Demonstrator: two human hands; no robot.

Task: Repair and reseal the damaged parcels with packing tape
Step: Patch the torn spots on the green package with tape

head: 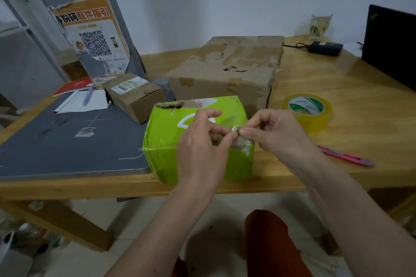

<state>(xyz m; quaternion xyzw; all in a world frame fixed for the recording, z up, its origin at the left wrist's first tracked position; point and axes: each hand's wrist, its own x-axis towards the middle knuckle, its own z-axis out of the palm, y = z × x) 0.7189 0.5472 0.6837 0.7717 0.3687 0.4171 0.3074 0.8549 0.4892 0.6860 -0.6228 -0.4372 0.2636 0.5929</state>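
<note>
We are pinching a crumpled scrap of tape [235, 130] between left hand [202, 141] and right hand [276, 132], directly above the green parcel [166, 139]'s torn near-right corner, tape roll [307, 110] lying nearer our right.

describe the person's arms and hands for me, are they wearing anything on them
Both forearms are bare up to the frame edge: no sleeves show. The left hand and right hand wear no gloves, and no rings, watch or bracelet are visible.
</note>
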